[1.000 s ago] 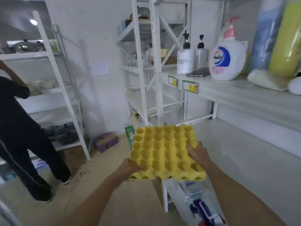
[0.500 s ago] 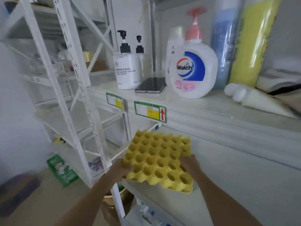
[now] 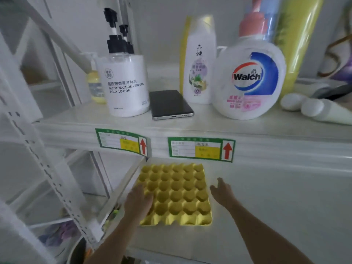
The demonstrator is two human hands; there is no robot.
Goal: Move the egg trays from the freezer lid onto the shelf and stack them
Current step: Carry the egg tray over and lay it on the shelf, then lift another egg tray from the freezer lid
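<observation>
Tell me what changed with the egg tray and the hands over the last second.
The yellow egg tray, carried in both hands a second ago, now lies flat on the lower shelf. The right hand has let go and hangs open beside it; the left hand still rests on the tray's left edge. The bottles and phone on the upper shelf stayed put.

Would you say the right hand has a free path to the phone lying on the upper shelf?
Probably yes. The right hand is open and holds nothing, beside the yellow egg tray, and the phone lies at the upper shelf's front edge with nothing before it.
</observation>
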